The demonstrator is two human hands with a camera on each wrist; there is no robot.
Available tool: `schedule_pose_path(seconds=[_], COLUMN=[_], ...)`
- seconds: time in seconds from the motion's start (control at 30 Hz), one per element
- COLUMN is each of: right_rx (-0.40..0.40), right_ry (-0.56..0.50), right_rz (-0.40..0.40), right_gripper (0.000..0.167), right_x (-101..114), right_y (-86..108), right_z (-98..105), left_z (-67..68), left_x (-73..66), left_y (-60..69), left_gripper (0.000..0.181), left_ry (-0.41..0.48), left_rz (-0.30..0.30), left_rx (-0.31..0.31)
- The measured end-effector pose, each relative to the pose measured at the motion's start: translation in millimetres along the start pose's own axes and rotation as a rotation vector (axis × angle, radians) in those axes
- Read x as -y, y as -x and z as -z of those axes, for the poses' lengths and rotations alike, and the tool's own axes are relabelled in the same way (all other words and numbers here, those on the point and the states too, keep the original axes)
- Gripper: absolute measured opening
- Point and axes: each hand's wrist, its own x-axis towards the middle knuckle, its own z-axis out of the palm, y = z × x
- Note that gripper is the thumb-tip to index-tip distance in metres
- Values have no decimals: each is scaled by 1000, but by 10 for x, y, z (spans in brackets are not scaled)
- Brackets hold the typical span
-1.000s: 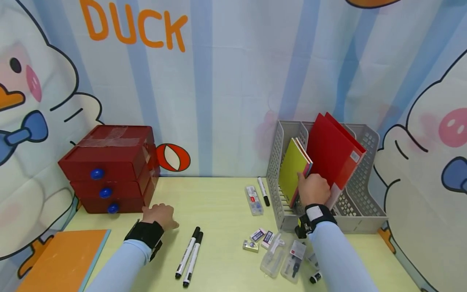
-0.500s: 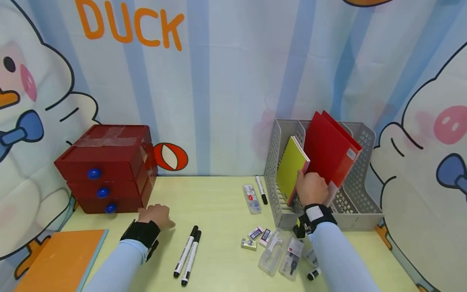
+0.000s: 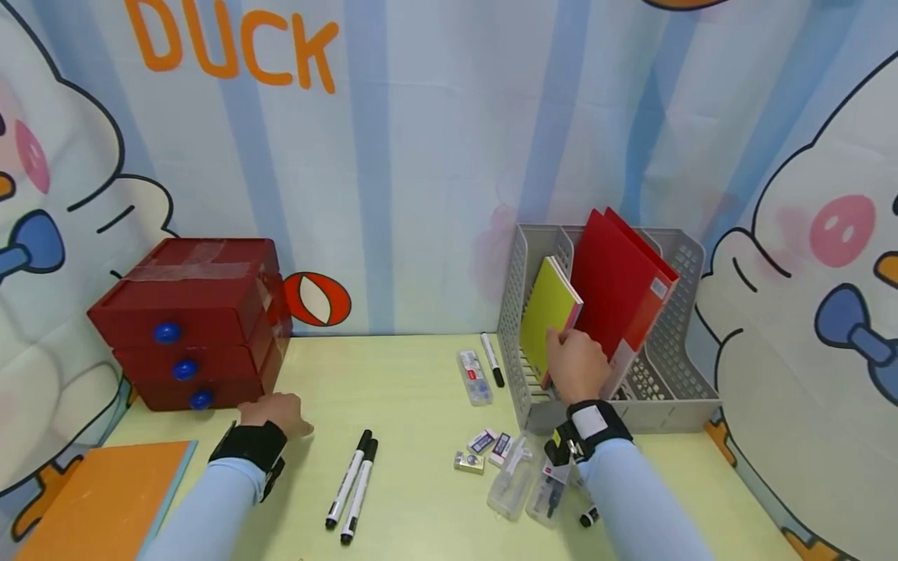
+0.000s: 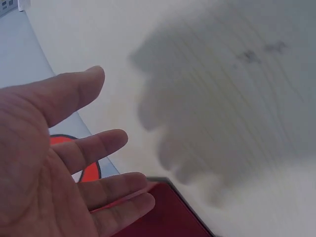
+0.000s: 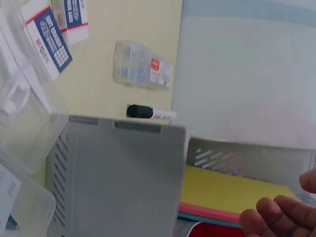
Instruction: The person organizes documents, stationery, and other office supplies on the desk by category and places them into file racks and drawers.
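Observation:
My right hand (image 3: 578, 365) reaches into the grey file organizer (image 3: 620, 417) and holds a few thin notebooks (image 3: 547, 308), thumb by the yellow cover, fingers at the other side. In the right wrist view, those fingertips (image 5: 261, 217) lie over the notebooks' pink and blue edges. Red folders (image 3: 617, 280) lean in the slot beside them. At the left, my left hand (image 3: 273, 413) rests on or just above the table, near the lowest drawer of the dark red drawer box (image 3: 210, 304). Its fingers are loosely spread with nothing between them, as the left wrist view shows.
Two markers (image 3: 354, 491) lie mid-table. Erasers (image 3: 482, 442) and clear cases (image 3: 510, 487) lie in front of the organizer. Left of it are another clear case (image 3: 475, 378) and a marker (image 3: 493, 360). An orange notebook (image 3: 105, 499) lies front left.
The whole view has shifted, so everything appears farther left. My right hand stays at the notebooks, which lean slightly differently. My left hand stays near the drawer box.

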Motion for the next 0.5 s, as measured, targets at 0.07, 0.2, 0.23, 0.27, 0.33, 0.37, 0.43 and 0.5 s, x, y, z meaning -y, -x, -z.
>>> schedule_pose_path(seconds=[0.07, 0.2, 0.23, 0.27, 0.33, 0.37, 0.43, 0.5], right_rx=[-2, -9, -10, -8, -8, -6, 2, 12], right_ry=[-18, -38, -48, -54, -67, -76, -85, -88], right_rz=[19, 49, 58, 62, 77, 86, 100, 109], right_gripper=[45, 43, 43, 43, 42, 42, 42, 43], right_x=[42, 145, 171, 198, 246, 267, 306, 338], right_y=[38, 113, 133, 155, 190, 208, 241, 274], right_z=[-8, -19, -22, -25, -34, -40, -56, -72], left_z=[13, 39, 46, 56, 73, 76, 66, 44], left_x=[71, 256, 301, 339, 401, 423, 462, 496], left_y=[21, 101, 129, 158, 228, 268, 350, 441], left_gripper=[44, 37, 37, 37, 40, 42, 45, 40], left_ry=[7, 31, 35, 41, 43, 49, 51, 21], left_rz=[28, 90, 119, 159, 261, 327, 442, 502], left_rx=[-5, -35, -38, -35, -14, -2, 15, 45])
